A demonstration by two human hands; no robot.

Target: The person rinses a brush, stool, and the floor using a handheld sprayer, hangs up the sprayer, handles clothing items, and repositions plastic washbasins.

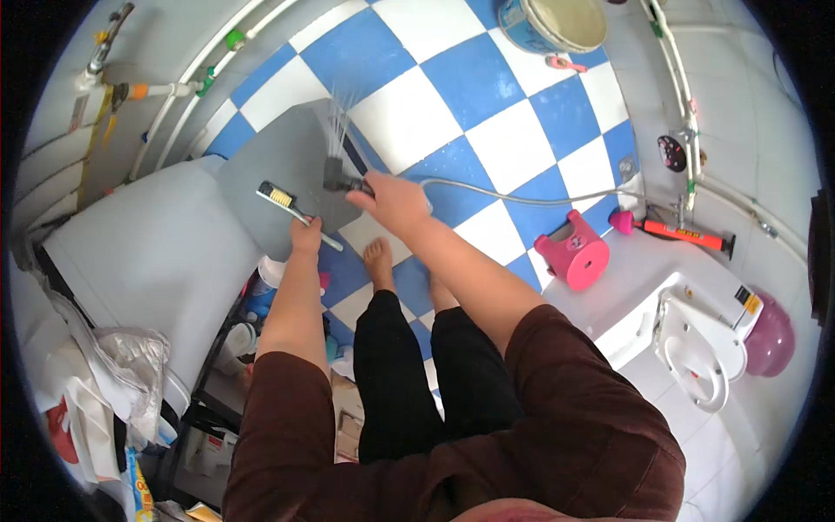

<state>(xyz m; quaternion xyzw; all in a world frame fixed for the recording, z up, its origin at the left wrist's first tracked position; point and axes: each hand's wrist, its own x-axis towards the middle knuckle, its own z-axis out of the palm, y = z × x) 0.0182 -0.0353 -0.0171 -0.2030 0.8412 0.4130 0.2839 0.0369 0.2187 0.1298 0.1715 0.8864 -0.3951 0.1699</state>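
My left hand is closed around the handle of a scrub brush with pale yellow bristles. The brush is over a flat grey panel. Close beside it, my right hand grips a black shower head. Thin jets of water spray from it away from me, past the panel's far corner. A silver hose runs from near my right hand to the wall pipe on the right. My fingers partly hide both handles.
Blue and white checked tiles cover the floor around my bare feet. A pink stool and a white toilet are on the right. A bucket stands at the far wall. A large light-grey surface borders the left.
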